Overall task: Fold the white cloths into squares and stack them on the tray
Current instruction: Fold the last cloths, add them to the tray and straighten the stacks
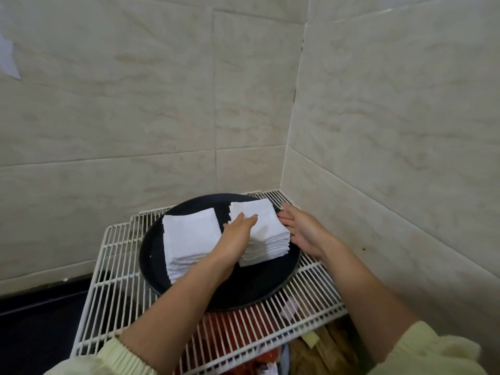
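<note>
Tray (pixel 167 282): round, dark, lying on a white wire rack (pixel 113 266) set into the corner of two tiled walls (pixel 135 104).
Left stack (pixel 189 236): folded white cloths piled in a square bundle on the tray's left half, layered edges showing toward the camera.
Right stack (pixel 266 239): a taller pile of folded white cloths on the tray's right half, just beside the left stack with a dark strip of tray between them at the far end.
Left hand (pixel 236 238): lies flat, palm down, on top of the right stack at its left edge, fingers stretched out and not curled around anything.
Right hand (pixel 303 228): open, fingers extended, pressed against the right side of the right stack; it grips nothing.
Sleeves (pixel 430 353): pale yellow, pushed up both forearms.
Below the rack: red and brownish things (pixel 238 328) show through the wires, possibly packaging, too blurred to tell.
Floor edge (pixel 40 307): dark, at lower left.
</note>
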{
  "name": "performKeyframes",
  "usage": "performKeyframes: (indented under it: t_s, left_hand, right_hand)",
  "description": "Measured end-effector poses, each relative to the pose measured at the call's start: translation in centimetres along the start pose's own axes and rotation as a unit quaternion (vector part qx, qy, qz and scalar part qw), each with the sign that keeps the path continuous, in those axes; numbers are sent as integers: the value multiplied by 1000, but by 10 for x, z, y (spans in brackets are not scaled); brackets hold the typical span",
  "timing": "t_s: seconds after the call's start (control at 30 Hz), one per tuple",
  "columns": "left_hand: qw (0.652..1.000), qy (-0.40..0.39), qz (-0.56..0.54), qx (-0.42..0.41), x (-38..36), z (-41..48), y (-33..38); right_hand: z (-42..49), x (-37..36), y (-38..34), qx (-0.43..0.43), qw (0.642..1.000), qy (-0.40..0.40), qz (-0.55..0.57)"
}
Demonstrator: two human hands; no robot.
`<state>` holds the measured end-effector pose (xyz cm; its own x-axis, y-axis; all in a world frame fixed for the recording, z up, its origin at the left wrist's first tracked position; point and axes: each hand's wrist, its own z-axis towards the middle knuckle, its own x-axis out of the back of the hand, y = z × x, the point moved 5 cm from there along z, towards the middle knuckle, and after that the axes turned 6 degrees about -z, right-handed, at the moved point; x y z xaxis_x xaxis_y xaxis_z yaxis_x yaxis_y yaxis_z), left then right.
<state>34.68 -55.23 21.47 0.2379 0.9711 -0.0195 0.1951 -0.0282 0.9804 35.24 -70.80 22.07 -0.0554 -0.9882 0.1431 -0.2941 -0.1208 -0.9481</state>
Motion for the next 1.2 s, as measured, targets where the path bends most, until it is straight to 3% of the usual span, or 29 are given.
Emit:
performKeyframes:
  t_s: [0.3, 0.5, 0.67, 0.87, 0.97, 1.2]
  left_hand:
    - [996, 8, -92, 19, 0, 5, -19]
    - [992, 15, -124, 26, 1, 2, -22]
    - [988, 16, -149, 37, 1, 1, -25]
    - [982, 44, -181, 26, 3, 11, -14]
    - [969, 96, -219, 67, 5, 26, -19]
    - [965, 117, -204, 114, 4, 34, -32]
  right_hand:
    - [7, -15, 14, 24, 994, -100, 47]
    - [20, -4, 13, 22, 996, -63, 52]
    - [10, -17, 21, 22, 992, -112, 59]
    - [24, -1, 7, 33, 996, -56, 55]
    - [34, -4, 3, 23, 996, -42, 76]
    - [31, -23, 11, 1, 990, -71, 124]
